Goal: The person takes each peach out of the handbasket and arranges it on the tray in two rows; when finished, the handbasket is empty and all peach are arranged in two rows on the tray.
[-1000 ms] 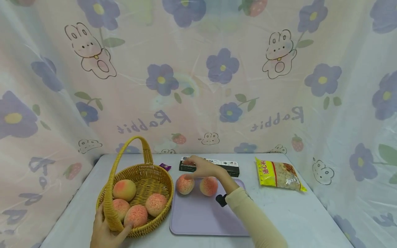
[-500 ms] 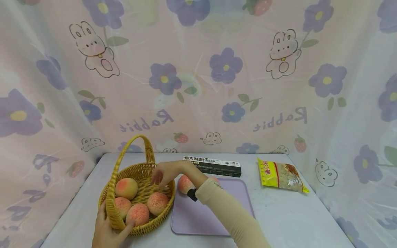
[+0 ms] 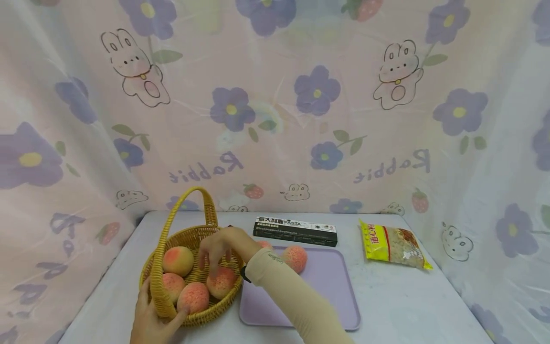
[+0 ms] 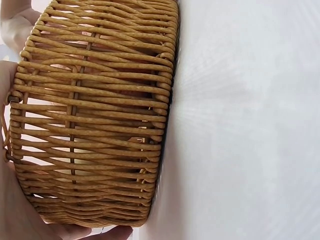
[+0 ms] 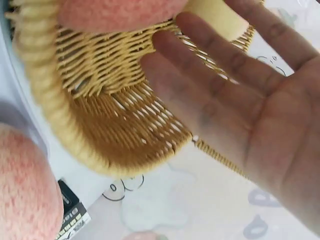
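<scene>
My left hand [image 3: 150, 317] grips the near left side of a yellow wicker basket [image 4: 100, 115], thumb at the rim and fingers around the outer wall. Inside lie several peaches, among them a yellower one [image 3: 178, 261] and a pink one [image 3: 194, 297] in front. Over the basket's right half is my right hand [image 3: 223, 243], palm down, fingertips just above or against another peach [image 3: 221, 282]; contact cannot be told. In the right wrist view its fingers extend loosely and hold nothing. Two more peaches, one [image 3: 295, 258] in plain sight and one [image 3: 264, 244] mostly hidden by my sleeve, sit on a purple tray [image 3: 331, 282].
Behind the tray lies a black and white pasta box [image 3: 296, 233]. A yellow food packet [image 3: 393, 242] rests at the right of the white table. The basket's tall handle [image 3: 161, 267] arches over its left side. A patterned curtain [image 3: 275, 124] closes off the back and sides.
My right hand has moved left from above the tray's left peach to inside the basket's opening, then lowered toward the front right peach. My left hand keeps its grip on the basket.
</scene>
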Available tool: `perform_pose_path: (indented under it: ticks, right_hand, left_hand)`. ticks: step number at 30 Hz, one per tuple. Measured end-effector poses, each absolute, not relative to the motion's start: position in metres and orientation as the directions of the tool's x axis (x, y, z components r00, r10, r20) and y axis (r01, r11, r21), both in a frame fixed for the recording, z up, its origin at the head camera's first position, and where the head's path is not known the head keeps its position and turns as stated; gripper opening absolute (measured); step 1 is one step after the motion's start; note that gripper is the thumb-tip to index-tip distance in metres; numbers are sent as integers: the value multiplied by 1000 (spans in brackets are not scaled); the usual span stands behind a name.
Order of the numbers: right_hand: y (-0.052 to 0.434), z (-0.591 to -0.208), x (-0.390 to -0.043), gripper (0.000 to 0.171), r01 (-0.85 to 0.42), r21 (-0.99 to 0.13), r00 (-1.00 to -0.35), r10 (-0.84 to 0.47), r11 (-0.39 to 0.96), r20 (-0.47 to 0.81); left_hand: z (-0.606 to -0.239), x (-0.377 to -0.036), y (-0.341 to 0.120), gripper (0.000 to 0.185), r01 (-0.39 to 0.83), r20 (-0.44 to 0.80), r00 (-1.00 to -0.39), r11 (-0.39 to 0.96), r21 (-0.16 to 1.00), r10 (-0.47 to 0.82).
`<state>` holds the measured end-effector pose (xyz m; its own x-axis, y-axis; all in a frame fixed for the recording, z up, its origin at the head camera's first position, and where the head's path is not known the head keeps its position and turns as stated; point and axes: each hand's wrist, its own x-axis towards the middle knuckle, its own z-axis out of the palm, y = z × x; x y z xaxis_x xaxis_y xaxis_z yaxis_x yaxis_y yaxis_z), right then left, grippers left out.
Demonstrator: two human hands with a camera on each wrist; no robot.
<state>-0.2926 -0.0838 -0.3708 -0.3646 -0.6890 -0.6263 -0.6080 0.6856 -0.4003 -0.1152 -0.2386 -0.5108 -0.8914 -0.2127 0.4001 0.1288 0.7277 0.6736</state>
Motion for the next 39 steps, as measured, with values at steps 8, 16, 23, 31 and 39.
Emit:
perform_pose_path:
  ticks: [8, 16, 23, 31, 39]
  right_hand:
    - [-92, -383, -288, 52, -544, -321, -404, -577, 775, -710]
    - [-94, -389, -286, 50, -542, -248, -401, -506, 803, -764]
    - [-95, -393, -286, 54, -570, -219, -401, -501, 792, -767]
    - [-93, -397, -289, 53, -586, -234, -397, -526, 776, -752]
    - [-84, -397, -293, 58, -684, -263, -399, -651, 680, -646]
  left_hand:
    - [-512, -116, -240, 75, 141, 401, -891, 711, 688, -212]
    - [-512, -115, -240, 78, 157, 422, -882, 712, 685, -212]
    - [-511, -115, -240, 80, 142, 418, -880, 717, 682, -224]
    - [-510, -116, -240, 81, 132, 392, -893, 706, 696, -220]
    - [-510, -115, -241, 81, 140, 406, -887, 711, 689, -219]
